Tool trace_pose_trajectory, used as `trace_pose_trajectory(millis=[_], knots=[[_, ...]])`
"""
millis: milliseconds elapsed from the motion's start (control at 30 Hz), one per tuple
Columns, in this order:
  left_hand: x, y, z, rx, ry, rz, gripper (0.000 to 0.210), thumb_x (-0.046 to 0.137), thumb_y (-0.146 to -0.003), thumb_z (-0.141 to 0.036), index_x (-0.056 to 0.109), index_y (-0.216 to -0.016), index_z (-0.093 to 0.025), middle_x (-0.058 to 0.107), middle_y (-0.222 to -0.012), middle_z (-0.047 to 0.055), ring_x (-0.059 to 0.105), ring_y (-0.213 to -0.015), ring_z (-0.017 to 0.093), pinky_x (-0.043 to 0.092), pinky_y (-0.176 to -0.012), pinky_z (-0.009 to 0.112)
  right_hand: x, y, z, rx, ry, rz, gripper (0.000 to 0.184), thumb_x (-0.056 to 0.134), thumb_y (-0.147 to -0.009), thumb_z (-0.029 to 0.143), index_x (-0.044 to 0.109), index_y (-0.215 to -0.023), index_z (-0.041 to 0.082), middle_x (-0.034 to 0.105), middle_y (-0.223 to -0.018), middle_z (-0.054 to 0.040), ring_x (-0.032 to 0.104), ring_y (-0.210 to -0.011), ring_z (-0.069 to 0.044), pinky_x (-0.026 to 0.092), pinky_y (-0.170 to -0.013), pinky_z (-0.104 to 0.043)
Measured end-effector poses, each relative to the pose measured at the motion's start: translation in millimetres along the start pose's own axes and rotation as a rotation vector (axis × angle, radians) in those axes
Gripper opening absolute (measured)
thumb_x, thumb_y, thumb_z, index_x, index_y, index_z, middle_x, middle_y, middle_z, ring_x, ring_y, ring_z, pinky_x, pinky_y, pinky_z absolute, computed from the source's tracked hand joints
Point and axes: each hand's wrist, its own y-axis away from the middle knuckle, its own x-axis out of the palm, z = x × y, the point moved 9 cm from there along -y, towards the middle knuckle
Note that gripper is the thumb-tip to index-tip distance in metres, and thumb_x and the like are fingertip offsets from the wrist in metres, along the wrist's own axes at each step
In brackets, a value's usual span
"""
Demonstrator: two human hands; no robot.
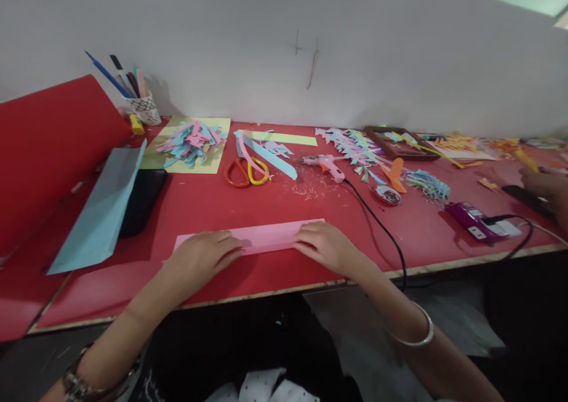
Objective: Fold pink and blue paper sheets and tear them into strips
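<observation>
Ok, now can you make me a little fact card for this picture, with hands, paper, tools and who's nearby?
Left hand: fingers on the left part of the pink paper strip
Right hand: fingers on the strip's right end
Scissors: red and yellow handles, lying on the red tabletop
Glue gun: pink and orange, right of the scissors
Cut paper: pink and blue pile on a yellow sheet
Cup: holds pens
Someone else: a hand at the right edge

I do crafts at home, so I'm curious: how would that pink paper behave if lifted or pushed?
The pink paper is probably light, since it looks thin. Being long and narrow, it may sag, though what looks like a fold along it could stiffen it slightly. It might slide if nudged, as the table looks smooth.
</observation>
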Motion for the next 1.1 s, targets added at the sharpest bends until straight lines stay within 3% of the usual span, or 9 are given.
trace_pose_trajectory(millis=[200, 400, 500, 633, 733, 833, 967, 1100], knots=[[6.1, 14, 25, -0.083, -0.033, -0.061, 0.053, 0.015, -0.087, -0.048, 0.061, -0.092, -0.024, 0.067, -0.093, 0.005, 0.061, -0.083, 0.019, 0.047, -0.070, 0.030, 3, 1, -20, 0.110, 0.024, 0.038, 0.015, 0.049, -0.080, 0.023, 0.057, -0.071, 0.014, 0.061, -0.071, -0.0049, 0.053, -0.067, -0.014, 0.034, -0.064, -0.024], [10.4, 26, 38, -0.095, 0.040, -0.042, 0.045, 0.024, -0.085, -0.050, 0.055, -0.104, -0.024, 0.063, -0.099, 0.003, 0.058, -0.088, 0.017, 0.045, -0.076, 0.029, -2, 9, -31, 0.175, 0.099, 0.007, 0.012, 0.051, -0.079, 0.025, 0.057, -0.077, 0.015, 0.059, -0.073, -0.0041, 0.051, -0.071, -0.016, 0.033, -0.066, -0.026], [4.4, 28, 28, -0.042, -0.057, -0.089, 0.042, 0.021, -0.088, -0.041, 0.052, -0.112, -0.025, 0.062, -0.103, 0.004, 0.057, -0.091, 0.018, 0.045, -0.077, 0.032, -6, 12, -30, 0.225, 0.168, -0.029, 0.012, 0.052, -0.077, 0.025, 0.057, -0.079, 0.015, 0.058, -0.076, -0.0044, 0.050, -0.074, -0.017, 0.034, -0.070, -0.028], [1.4, 29, -10, 0.124, -0.176, -0.188, 0.046, 0.010, -0.089, -0.025, 0.044, -0.121, -0.025, 0.054, -0.120, 0.001, 0.048, -0.109, 0.018, 0.034, -0.093, 0.038, -8, 12, -24, 0.297, 0.257, -0.085, 0.012, 0.048, -0.080, 0.022, 0.058, -0.083, 0.016, 0.058, -0.084, -0.0051, 0.050, -0.081, -0.019, 0.032, -0.083, -0.035], [6.2, 26, -32, 0.167, -0.172, -0.197, 0.048, 0.023, -0.087, -0.043, 0.034, -0.129, -0.021, 0.048, -0.127, 0.002, 0.042, -0.115, 0.017, 0.030, -0.097, 0.036, -5, 10, -21, 0.362, 0.285, -0.087, 0.015, 0.045, -0.081, 0.020, 0.058, -0.087, 0.016, 0.059, -0.089, -0.0059, 0.052, -0.086, -0.019, 0.031, -0.089, -0.039], [13.1, 20, -39, 0.125, -0.144, -0.139, 0.056, 0.029, -0.083, -0.051, 0.028, -0.131, -0.024, 0.042, -0.132, 0.002, 0.036, -0.121, 0.019, 0.029, -0.098, 0.039, -4, 8, -14, 0.397, 0.295, -0.140, 0.025, 0.037, -0.084, 0.016, 0.056, -0.102, 0.017, 0.059, -0.105, -0.0082, 0.050, -0.099, -0.021, 0.023, -0.096, -0.047], [19.1, 12, -38, 0.085, -0.095, -0.070, 0.063, 0.029, -0.080, -0.057, 0.023, -0.132, -0.023, 0.037, -0.134, 0.005, 0.033, -0.123, 0.023, 0.027, -0.099, 0.045, 13, 2, 19, 0.230, 0.172, -0.099, 0.039, 0.030, -0.088, 0.024, 0.040, -0.125, 0.014, 0.044, -0.128, -0.0093, 0.036, -0.120, -0.019, 0.028, -0.098, -0.038], [22.3, 7, -34, 0.052, -0.069, -0.049, 0.069, 0.029, -0.077, -0.061, 0.023, -0.133, -0.021, 0.037, -0.134, 0.007, 0.034, -0.122, 0.024, 0.024, -0.099, 0.047, 30, -1, 35, 0.178, 0.080, -0.004, 0.056, 0.030, -0.086, 0.044, 0.030, -0.131, 0.012, 0.034, -0.136, -0.0086, 0.025, -0.126, -0.019, 0.023, -0.103, -0.039]])
